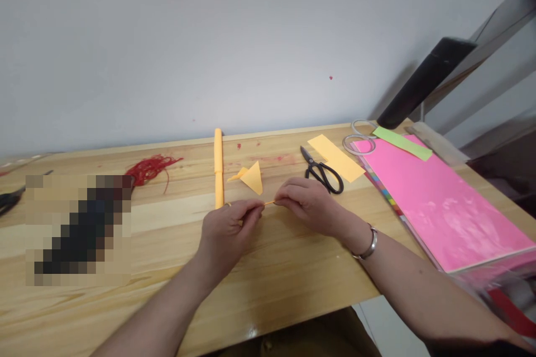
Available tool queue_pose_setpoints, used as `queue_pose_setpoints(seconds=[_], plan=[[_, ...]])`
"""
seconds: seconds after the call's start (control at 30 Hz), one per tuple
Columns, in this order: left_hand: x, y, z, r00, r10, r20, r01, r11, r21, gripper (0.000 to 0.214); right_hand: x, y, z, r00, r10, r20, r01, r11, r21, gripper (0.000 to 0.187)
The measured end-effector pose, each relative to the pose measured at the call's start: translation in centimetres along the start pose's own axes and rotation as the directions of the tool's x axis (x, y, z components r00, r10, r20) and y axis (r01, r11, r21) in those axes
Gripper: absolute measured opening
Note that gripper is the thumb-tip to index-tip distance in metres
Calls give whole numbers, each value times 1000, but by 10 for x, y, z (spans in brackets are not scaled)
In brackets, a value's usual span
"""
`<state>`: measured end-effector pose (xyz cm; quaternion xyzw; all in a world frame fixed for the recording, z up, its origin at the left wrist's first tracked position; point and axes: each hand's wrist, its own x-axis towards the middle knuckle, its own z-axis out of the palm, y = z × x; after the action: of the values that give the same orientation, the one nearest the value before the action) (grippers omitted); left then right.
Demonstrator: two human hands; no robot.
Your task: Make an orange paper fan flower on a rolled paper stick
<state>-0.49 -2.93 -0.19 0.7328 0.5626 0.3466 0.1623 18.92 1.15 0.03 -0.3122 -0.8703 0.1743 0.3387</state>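
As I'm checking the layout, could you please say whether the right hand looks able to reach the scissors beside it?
Probably yes: the scissors lie just beyond the right hand, with nothing visible between. That hand pinches a thin orange strip, though, so it may need to let go first.

Lit softly and moderately, darkening toward the upper right corner. Shows whitish glare on the pink sheet (448, 195), a glint on the bracelet (371, 242) and a soft shadow on the wall (251, 50) left of the black tube (427, 82). Reads fairly clear at the scissors (322, 171), softer at the thin orange strip (269, 202). Pixelated coarsely at left. Stretched and blurred toward the lower right edge.
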Motion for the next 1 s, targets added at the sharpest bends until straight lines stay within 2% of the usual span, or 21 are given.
queue_pose_setpoints(seconds=[0.1,0.23,0.3,0.37,0.43,0.53,0.6,0.7,0.8,0.87,0.93,1.0], plan=[[2,2,-1,991,-107,81,117,984,-132,14,0,1,-1,1000,5,11,-5,1000,-22,16],[6,6,-3,950,-206,233,266,926,-268,21,0,1,-2,999,-15,53,17,999,-44,18],[6,7,-1,952,-213,221,269,927,-262,21,0,-1,-1,997,-36,74,40,998,-51,20],[4,6,1,978,-152,143,179,963,-203,20,0,-2,-1,995,-47,88,54,996,-68,21],[2,4,4,998,-2,64,9,993,-117,17,1,-3,-1,994,-45,98,54,994,-92,20],[-1,0,7,980,198,21,-198,980,0,14,1,-4,0,993,-44,108,57,991,-121,19],[-1,-2,7,972,234,30,-235,971,39,15,0,-4,1,991,-57,120,73,988,-136,20],[-1,-1,6,975,207,82,-212,976,51,16,-1,-3,3,987,-79,137,100,983,-155,20],[1,4,2,986,94,137,-95,995,2,16,-1,-3,2,989,-73,127,91,985,-147,20],[3,8,0,985,-67,160,82,993,-89,14,0,-3,1,995,-35,89,44,994,-105,19],[5,9,-1,938,-279,208,326,912,-248,13,1,-2,0,997,72,-2,-72,997,-14,15],[9,7,-1,843,-446,301,538,715,-446,15,2,-1,0,962,262,-81,-247,957,155,17]])
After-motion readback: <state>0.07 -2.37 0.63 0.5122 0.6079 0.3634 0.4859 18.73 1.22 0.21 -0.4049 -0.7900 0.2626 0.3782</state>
